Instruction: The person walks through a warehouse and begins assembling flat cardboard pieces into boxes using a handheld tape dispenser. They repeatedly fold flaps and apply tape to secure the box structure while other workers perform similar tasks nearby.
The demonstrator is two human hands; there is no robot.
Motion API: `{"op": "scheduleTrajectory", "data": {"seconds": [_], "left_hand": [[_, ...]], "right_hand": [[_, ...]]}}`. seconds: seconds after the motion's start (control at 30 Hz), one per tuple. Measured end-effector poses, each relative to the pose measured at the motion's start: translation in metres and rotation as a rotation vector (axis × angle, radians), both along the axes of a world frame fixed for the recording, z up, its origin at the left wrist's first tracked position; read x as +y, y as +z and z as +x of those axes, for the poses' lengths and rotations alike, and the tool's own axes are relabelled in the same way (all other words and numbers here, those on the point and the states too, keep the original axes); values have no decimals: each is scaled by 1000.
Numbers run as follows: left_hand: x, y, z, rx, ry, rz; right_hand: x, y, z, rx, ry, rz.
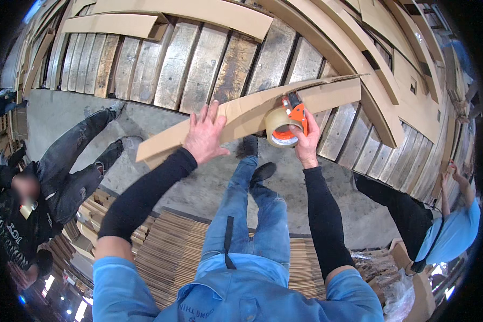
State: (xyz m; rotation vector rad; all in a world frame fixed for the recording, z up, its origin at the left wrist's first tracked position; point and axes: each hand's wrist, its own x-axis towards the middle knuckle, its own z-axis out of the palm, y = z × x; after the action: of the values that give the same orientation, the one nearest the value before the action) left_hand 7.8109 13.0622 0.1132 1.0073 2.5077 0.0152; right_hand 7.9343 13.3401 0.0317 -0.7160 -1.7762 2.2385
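Note:
A long, narrow folded cardboard piece point(247, 110) lies slantwise before me, partly on wooden slats and partly jutting past their near edge. My left hand point(205, 132) rests on its left half with the fingers spread flat. In my right hand point(307, 140) is an orange tape dispenser point(297, 111) carrying a wide roll of clear tan tape point(276, 124). The dispenser's dark head touches or nearly touches the cardboard right of its middle; I cannot tell which. My right fingers wrap round the orange handle, some of them hidden behind it.
The slatted wooden table point(180, 70) bears more long cardboard pieces point(198, 13) at the back and right. A person point(64, 172) is at the left, another point(449, 231) at the right. Stacked flat cardboard point(172, 252) stands behind my legs, on the concrete floor point(198, 185).

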Motion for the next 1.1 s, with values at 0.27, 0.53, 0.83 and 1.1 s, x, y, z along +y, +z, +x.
{"op": "scheduleTrajectory", "data": {"seconds": [0.27,0.53,0.83,1.1], "left_hand": [[2,-7,7,110,22,89],[27,-29,59,202,-48,271],[71,-12,16,216,-158,126],[124,-17,18,175,-311,190]], "right_hand": [[29,19,77,-14,171,186],[34,74,39,238,-80,192],[44,72,31,306,-362,-117],[100,61,2,379,-459,-4]]}}
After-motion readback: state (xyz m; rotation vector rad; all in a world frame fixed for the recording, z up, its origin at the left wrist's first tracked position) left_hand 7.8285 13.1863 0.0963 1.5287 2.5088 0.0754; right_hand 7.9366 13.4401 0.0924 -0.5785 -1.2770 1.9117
